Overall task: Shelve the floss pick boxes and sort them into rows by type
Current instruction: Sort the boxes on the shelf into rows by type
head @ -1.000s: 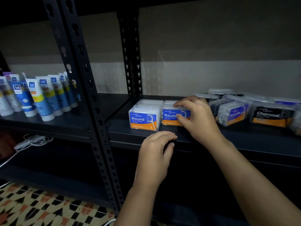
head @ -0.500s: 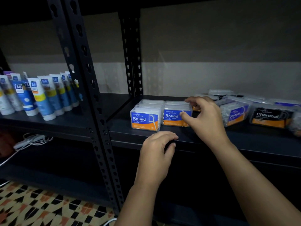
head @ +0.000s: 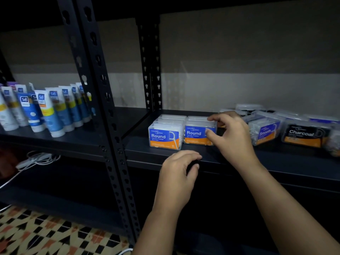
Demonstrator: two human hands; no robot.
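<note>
Two rows of clear "Round" floss pick boxes stand side by side on the dark shelf (head: 239, 159). The left row's front box (head: 164, 137) stands free. My right hand (head: 230, 137) grips the right end of the second row's front box (head: 196, 133), thumb on its label and fingers over its top. My left hand (head: 177, 178) rests curled over the shelf's front edge, holding no box. To the right lie a "Smooth" box (head: 265, 132) and a black "Charcoal" box (head: 303, 135) among several loose boxes.
Black perforated uprights (head: 103, 107) divide this bay from the left one, where blue and white tubes (head: 46, 109) stand in rows. White cables (head: 36, 160) lie on the lower left shelf. A patterned tiled floor (head: 46, 234) shows below.
My right hand slid from covering the second Round box's front to its right end, uncovering the label. My left hand stayed on the shelf edge.
</note>
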